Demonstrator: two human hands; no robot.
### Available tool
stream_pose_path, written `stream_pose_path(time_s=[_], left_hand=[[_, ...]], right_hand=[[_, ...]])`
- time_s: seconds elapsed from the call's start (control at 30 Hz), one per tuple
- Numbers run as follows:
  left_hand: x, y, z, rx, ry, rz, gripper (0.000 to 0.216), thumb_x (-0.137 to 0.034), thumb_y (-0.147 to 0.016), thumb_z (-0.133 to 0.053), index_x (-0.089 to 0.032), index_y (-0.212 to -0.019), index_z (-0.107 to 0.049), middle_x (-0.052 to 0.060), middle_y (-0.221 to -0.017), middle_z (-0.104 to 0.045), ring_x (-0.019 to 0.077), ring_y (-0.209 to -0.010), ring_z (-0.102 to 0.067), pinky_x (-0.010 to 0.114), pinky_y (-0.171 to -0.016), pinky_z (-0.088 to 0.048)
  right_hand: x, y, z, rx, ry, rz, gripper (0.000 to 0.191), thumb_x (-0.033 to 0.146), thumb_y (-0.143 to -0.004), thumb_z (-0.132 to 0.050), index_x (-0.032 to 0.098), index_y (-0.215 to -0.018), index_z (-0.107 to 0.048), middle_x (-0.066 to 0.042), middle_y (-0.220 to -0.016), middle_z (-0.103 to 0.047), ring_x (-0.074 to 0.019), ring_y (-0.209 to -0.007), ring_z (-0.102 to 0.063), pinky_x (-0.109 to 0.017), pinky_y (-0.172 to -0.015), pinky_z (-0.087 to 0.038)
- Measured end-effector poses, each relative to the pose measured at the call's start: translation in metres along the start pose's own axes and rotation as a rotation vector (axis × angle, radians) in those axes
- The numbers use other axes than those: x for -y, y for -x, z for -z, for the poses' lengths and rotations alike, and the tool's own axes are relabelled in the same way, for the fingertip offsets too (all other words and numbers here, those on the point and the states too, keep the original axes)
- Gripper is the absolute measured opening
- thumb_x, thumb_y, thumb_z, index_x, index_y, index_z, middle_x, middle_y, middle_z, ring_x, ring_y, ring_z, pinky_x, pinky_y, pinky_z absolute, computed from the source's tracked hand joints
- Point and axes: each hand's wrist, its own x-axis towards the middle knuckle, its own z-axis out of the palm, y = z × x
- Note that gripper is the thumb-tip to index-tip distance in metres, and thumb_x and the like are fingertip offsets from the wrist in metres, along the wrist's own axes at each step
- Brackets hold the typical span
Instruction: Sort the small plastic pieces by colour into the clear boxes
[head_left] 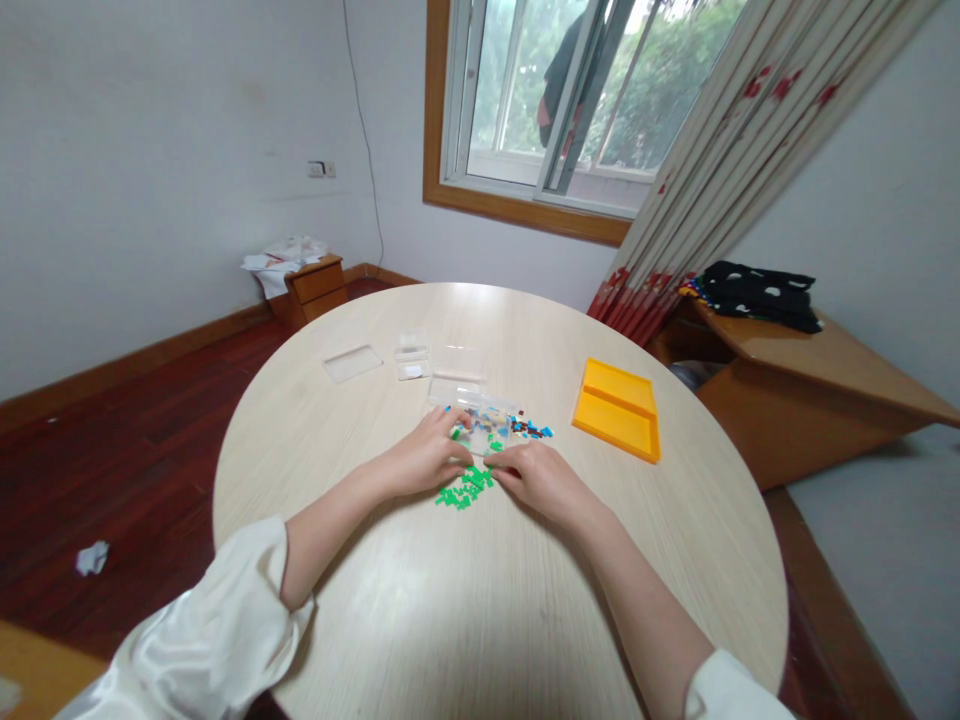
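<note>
Both hands rest on the tabletop [450, 620]. I read the left hand [429, 458] as half curled, touching the clear box [480, 412]. The right hand [541, 482] pinches at the green pieces [465, 490] lying between the hands; I cannot tell whether it holds one. I would lift single pieces with the fingertips only.

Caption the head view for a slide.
Left hand and right hand over green bricks by a clear box on a table.
</note>
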Motion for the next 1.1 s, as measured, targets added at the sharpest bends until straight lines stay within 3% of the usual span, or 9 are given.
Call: stream_pose_path(time_s=[0.43,0.7,1.1], left_hand=[[-0.002,0.001,-0.002,-0.011,-0.032,0.019,0.011,-0.013,-0.077,-0.061,-0.018,-0.077,-0.071,0.009,-0.117,-0.047,0.0251,-0.108,-0.043,0.041,-0.095,-0.039],[0.002,0.000,-0.005,-0.020,-0.013,-0.032,0.020,-0.016,-0.079,-0.061,-0.022,-0.096,-0.071,0.010,-0.114,-0.046,0.0256,-0.111,-0.042,0.041,-0.096,-0.038],[0.000,0.001,-0.006,0.016,-0.015,0.007,0.014,-0.014,-0.078,-0.060,-0.018,-0.086,-0.070,0.009,-0.115,-0.045,0.0257,-0.110,-0.041,0.041,-0.097,-0.038]], right_hand=[[0.003,0.001,0.000,0.002,-0.008,-0.041,0.018,0.017,-0.084,-0.052,0.018,-0.087,-0.070,-0.006,-0.078,-0.070,-0.0154,-0.073,-0.061,-0.024,-0.067,-0.036],[0.008,0.003,0.004,0.030,-0.021,-0.075,0.017,0.016,-0.083,-0.051,0.017,-0.085,-0.068,-0.005,-0.071,-0.067,-0.0143,-0.069,-0.058,-0.022,-0.064,-0.034],[0.010,0.003,0.005,0.050,-0.043,-0.075,0.012,0.017,-0.083,-0.053,0.017,-0.077,-0.064,-0.003,-0.069,-0.064,-0.0127,-0.067,-0.055,-0.021,-0.061,-0.031]])
